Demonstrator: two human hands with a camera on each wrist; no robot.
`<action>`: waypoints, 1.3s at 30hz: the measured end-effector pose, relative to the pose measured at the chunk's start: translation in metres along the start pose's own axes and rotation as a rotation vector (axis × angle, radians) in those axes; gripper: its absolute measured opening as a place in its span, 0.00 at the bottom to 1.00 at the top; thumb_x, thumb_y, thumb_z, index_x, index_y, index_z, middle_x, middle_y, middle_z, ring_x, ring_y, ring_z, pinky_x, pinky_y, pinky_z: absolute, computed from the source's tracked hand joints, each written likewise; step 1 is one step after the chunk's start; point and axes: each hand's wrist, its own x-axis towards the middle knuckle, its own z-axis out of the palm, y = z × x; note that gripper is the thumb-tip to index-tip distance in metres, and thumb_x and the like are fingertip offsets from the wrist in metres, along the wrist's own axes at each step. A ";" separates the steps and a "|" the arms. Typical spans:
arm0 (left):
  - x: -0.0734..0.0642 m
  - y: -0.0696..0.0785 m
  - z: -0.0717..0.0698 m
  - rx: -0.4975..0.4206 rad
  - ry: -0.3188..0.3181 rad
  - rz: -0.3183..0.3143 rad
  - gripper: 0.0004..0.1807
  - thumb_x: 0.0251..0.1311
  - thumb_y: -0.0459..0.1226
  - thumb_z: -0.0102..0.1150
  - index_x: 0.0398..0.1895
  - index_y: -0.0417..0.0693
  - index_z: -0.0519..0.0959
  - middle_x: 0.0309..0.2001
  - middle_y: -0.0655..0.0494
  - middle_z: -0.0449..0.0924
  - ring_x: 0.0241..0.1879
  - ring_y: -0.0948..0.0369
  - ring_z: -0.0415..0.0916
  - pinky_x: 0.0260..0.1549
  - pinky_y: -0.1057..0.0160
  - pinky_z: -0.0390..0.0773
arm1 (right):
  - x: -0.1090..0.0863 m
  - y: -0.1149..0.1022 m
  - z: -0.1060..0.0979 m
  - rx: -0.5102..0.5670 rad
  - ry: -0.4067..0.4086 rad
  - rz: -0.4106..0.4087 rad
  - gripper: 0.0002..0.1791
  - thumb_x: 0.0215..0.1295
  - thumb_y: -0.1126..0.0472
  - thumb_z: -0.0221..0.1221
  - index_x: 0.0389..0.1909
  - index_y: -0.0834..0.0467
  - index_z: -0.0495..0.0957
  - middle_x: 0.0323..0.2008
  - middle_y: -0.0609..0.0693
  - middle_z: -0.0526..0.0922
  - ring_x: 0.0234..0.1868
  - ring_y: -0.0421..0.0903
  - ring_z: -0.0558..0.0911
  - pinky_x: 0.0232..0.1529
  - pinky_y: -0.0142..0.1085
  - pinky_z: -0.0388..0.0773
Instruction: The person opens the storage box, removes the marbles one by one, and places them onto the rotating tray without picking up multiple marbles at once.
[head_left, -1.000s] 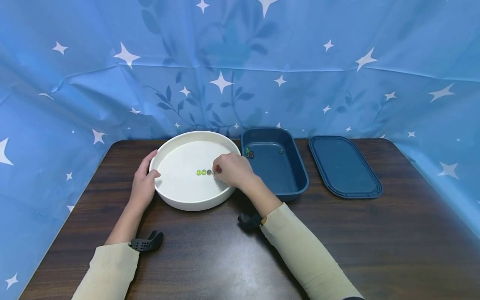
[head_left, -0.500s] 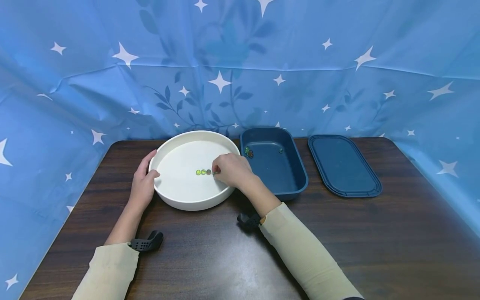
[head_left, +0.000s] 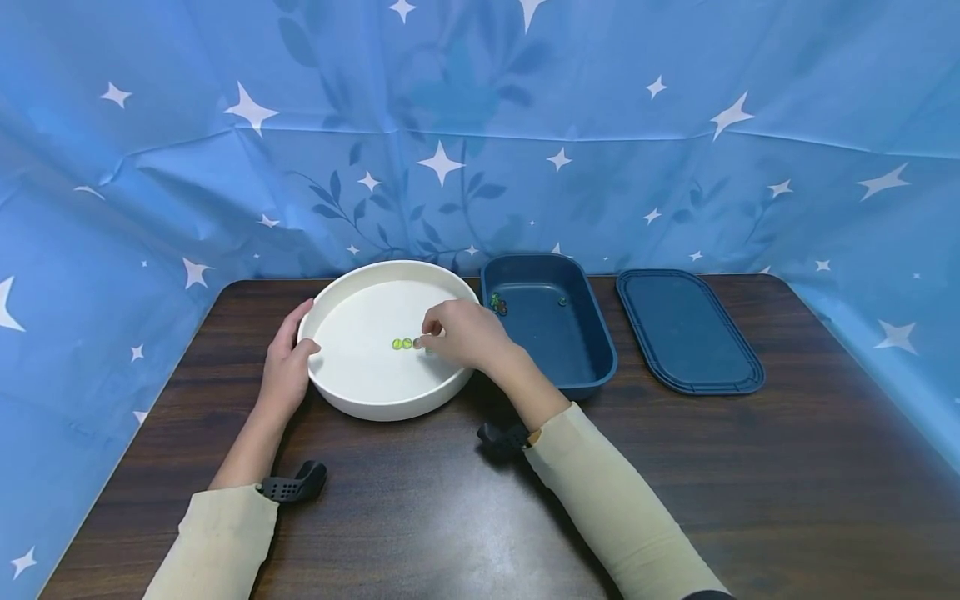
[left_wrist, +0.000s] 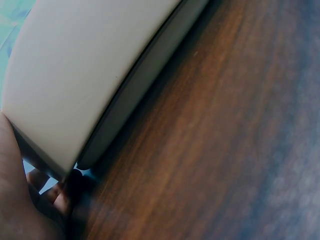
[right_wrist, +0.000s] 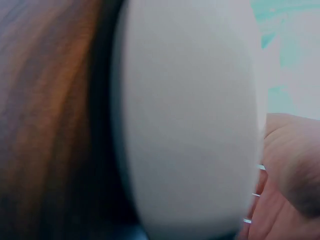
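A round white tray point(head_left: 367, 371) with a raised rim stands on the table. My left hand point(head_left: 287, 358) grips its left rim, thumb over the inside and fingers along the outside. Inside the tray lies a short row of small marbles: yellow-green ones point(head_left: 397, 344) at the left, then a greyish one point(head_left: 417, 343). Another marble point(head_left: 430, 349) shows partly below my right thumb. My right hand point(head_left: 468, 333) hovers low over the right end of this row, a gap showing between thumb and index finger. In the right wrist view, the tray's side hides the fingertips.
Right beside the tray is a deep blue bin point(head_left: 592, 333). It holds a few green and reddish marbles point(head_left: 498, 304) at its left wall and a single one point(head_left: 562, 301) farther right. A flat blue lid point(head_left: 690, 333) lies to the right of the bin.
My right thumb and index finger have parted and shifted slightly left and up over the row, exposing the marble beneath. The left hand and tray stay put.
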 end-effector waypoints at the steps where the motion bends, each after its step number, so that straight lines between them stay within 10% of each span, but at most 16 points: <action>1: 0.000 0.000 0.000 -0.001 -0.001 0.001 0.41 0.62 0.27 0.40 0.81 0.57 0.55 0.81 0.57 0.52 0.80 0.55 0.49 0.75 0.47 0.53 | -0.001 0.000 -0.003 0.012 0.010 -0.006 0.10 0.66 0.49 0.64 0.40 0.49 0.88 0.40 0.43 0.89 0.42 0.40 0.83 0.45 0.38 0.79; 25: 0.000 0.001 0.001 -0.006 -0.006 -0.007 0.41 0.62 0.27 0.40 0.81 0.57 0.55 0.81 0.57 0.51 0.80 0.54 0.48 0.75 0.46 0.53 | -0.022 0.056 -0.054 0.201 0.183 0.061 0.13 0.69 0.53 0.62 0.48 0.54 0.87 0.46 0.51 0.88 0.44 0.49 0.83 0.43 0.42 0.81; 39: 0.001 -0.001 0.001 0.021 -0.008 -0.013 0.41 0.63 0.28 0.38 0.82 0.58 0.53 0.82 0.56 0.50 0.80 0.52 0.48 0.74 0.44 0.55 | -0.022 0.077 -0.054 0.180 0.106 0.140 0.16 0.67 0.52 0.64 0.52 0.54 0.85 0.48 0.52 0.87 0.49 0.51 0.84 0.47 0.46 0.81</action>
